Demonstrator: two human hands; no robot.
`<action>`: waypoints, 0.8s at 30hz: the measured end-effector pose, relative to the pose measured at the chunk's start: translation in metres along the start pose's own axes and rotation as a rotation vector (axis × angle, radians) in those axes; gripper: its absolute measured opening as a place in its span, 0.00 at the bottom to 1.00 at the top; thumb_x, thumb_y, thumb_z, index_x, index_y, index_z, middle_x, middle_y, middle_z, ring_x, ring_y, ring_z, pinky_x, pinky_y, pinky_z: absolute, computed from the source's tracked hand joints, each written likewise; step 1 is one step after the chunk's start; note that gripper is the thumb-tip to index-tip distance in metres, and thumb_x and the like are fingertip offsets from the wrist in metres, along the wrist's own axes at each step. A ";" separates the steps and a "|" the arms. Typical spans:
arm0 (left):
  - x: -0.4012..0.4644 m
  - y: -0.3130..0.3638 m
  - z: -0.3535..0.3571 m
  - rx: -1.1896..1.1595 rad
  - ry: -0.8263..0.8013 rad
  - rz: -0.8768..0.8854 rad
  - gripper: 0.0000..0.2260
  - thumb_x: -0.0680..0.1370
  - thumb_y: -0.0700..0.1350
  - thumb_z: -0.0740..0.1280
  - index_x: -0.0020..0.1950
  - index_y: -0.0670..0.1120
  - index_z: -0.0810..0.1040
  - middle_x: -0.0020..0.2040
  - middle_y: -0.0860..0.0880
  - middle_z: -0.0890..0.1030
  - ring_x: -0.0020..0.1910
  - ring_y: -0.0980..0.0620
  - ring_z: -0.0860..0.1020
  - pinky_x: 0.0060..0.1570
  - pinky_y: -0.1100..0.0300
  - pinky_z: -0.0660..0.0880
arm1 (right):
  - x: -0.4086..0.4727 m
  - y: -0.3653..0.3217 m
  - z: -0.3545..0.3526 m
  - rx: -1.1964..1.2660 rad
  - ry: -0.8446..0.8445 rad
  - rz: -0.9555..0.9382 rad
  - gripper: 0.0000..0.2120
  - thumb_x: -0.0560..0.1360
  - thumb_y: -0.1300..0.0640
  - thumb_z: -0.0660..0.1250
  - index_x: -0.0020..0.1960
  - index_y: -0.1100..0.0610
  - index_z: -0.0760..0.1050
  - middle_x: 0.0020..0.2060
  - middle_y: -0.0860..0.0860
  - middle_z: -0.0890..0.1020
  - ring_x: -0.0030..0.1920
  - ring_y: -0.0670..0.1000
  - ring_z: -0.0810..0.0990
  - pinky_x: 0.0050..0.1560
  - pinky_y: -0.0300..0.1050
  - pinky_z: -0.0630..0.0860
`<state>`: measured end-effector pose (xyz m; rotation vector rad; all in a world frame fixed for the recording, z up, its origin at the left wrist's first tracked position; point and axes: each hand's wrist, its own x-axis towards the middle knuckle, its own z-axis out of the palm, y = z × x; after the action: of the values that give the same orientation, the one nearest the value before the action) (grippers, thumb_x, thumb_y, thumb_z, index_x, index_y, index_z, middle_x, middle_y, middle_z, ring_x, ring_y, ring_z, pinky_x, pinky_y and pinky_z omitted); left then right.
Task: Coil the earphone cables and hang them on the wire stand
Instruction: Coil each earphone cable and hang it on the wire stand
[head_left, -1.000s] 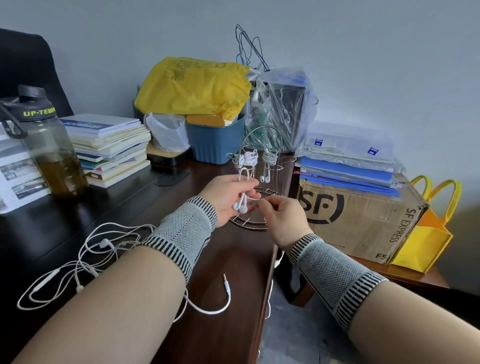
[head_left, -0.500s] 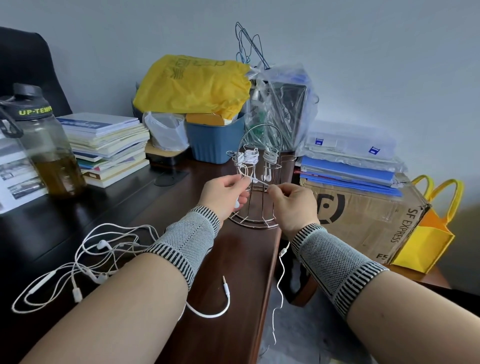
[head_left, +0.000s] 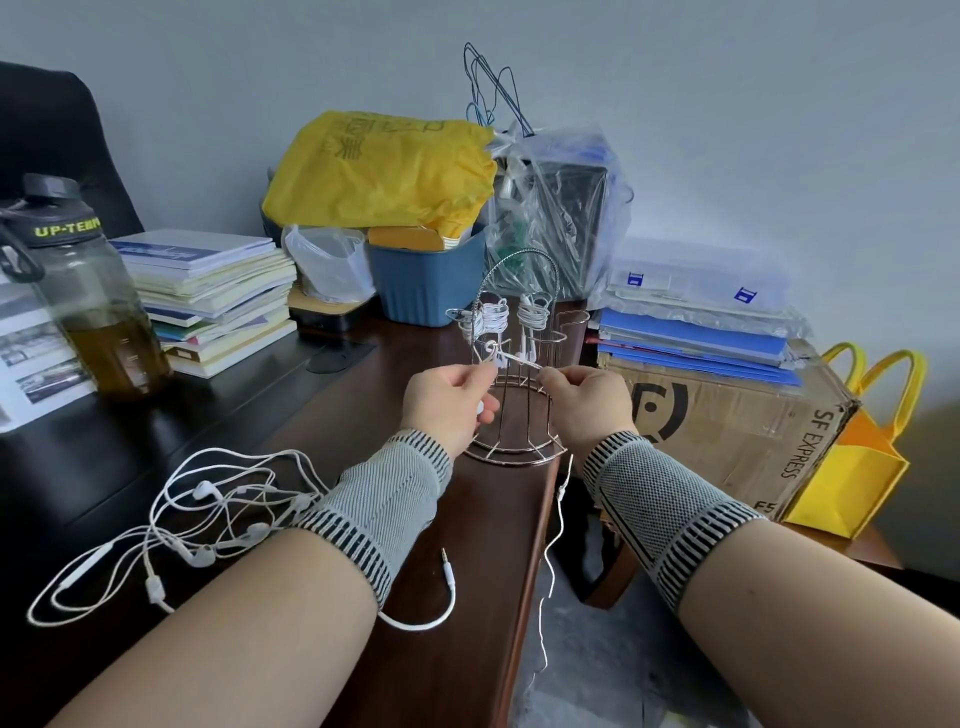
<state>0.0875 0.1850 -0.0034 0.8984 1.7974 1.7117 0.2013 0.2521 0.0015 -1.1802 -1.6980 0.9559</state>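
One earphone cable (head_left: 517, 358) is stretched taut between the two hands just in front of the wire stand (head_left: 514, 374), the left hand (head_left: 447, 400) pinching one end with an earbud showing under its curled fingers, the right hand (head_left: 587, 405) pinching the other end while the rest of the cord hangs from it past the desk (head_left: 498, 545) edge. Two coiled earphones (head_left: 511, 314) already hang on the stand beyond the fingertips. Left of the left forearm lies a loose tangle of earphones (head_left: 208, 519); a cardboard box (head_left: 737, 431) stands right of the right hand, a water bottle (head_left: 88, 306) far left.
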 end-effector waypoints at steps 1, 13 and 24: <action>-0.010 0.000 -0.002 0.025 0.002 0.020 0.08 0.78 0.49 0.68 0.39 0.50 0.81 0.28 0.51 0.81 0.26 0.58 0.76 0.37 0.59 0.76 | -0.002 0.000 -0.001 0.031 -0.017 0.002 0.14 0.76 0.53 0.66 0.32 0.52 0.77 0.22 0.48 0.75 0.28 0.51 0.74 0.36 0.49 0.76; -0.074 -0.007 -0.012 0.174 0.129 0.130 0.15 0.78 0.54 0.67 0.57 0.45 0.81 0.33 0.51 0.83 0.27 0.62 0.78 0.31 0.69 0.72 | -0.053 0.002 -0.027 0.137 -0.008 -0.123 0.11 0.73 0.55 0.68 0.36 0.60 0.80 0.27 0.51 0.77 0.24 0.41 0.69 0.31 0.40 0.67; -0.073 -0.005 -0.012 0.070 0.158 0.090 0.19 0.77 0.60 0.65 0.37 0.47 0.81 0.29 0.51 0.82 0.28 0.57 0.81 0.32 0.61 0.75 | -0.059 -0.053 -0.050 -0.486 -0.033 -0.453 0.14 0.75 0.54 0.63 0.36 0.62 0.78 0.28 0.54 0.79 0.32 0.55 0.78 0.35 0.44 0.75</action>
<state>0.1264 0.1227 -0.0140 0.9073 1.9568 1.8307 0.2427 0.1873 0.0548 -1.0005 -2.1743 0.2928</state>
